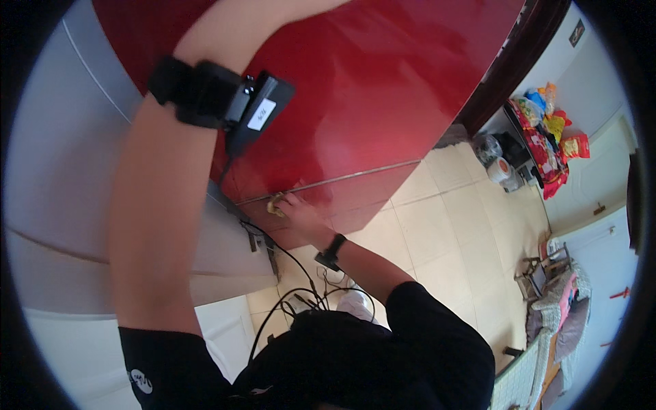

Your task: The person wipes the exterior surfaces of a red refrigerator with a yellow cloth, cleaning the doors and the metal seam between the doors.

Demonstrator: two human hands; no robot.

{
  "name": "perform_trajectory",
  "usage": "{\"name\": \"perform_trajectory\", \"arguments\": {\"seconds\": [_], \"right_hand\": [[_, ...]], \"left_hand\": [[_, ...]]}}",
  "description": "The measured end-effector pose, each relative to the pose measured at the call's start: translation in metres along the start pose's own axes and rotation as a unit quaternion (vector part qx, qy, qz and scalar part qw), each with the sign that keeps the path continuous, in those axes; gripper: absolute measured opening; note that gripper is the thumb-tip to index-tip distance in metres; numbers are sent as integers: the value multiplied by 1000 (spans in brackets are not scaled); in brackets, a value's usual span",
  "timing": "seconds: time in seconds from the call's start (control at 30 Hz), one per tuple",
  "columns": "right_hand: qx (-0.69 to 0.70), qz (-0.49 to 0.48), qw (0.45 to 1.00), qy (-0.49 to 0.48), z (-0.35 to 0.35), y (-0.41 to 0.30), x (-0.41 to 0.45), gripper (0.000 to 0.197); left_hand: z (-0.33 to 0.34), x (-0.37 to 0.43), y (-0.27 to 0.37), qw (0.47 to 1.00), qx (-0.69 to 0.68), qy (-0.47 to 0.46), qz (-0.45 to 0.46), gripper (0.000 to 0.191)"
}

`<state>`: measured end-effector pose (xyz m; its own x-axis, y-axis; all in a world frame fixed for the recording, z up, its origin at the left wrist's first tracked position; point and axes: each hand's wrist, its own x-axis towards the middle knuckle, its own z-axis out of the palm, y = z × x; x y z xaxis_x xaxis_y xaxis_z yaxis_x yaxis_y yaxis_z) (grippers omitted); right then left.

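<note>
My right hand (302,218) grips a small crumpled yellowish cloth (275,205) against a glossy red panel (353,113), which looks like the front of a tall appliance. The cloth is at the low end of the panel, close to a thin horizontal seam (353,174). Up at the top edge, my left hand (246,31) is only partly in view beside the upper red surface. Its fingers are cut off, so what they touch or hold is hidden. A black strap with a boxy device (220,100) sits on my left wrist, and a smaller black band (332,252) on my right.
Black cables (312,287) hang between my body and the panel's foot. A pale grey side surface (66,154) stands at the left. Beyond the tiled floor (451,205) are a table with a red cloth and bagged goods (546,138), a white bucket (498,169) and a sofa (564,328).
</note>
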<state>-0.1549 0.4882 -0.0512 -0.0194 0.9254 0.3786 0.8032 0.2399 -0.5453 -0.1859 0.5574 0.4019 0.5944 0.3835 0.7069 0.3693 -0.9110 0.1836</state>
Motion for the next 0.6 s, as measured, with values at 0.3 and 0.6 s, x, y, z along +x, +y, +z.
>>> {"name": "perform_trajectory", "arguments": {"seconds": [0.3,0.6], "right_hand": [[450,134,868,160,-137,19,-12,31],[696,117,707,48,-189,-40,-32,28]], "left_hand": [[11,-78,-19,993,-96,64,-15,29],[125,-294,41,884,-282,-48,-370,41]]}}
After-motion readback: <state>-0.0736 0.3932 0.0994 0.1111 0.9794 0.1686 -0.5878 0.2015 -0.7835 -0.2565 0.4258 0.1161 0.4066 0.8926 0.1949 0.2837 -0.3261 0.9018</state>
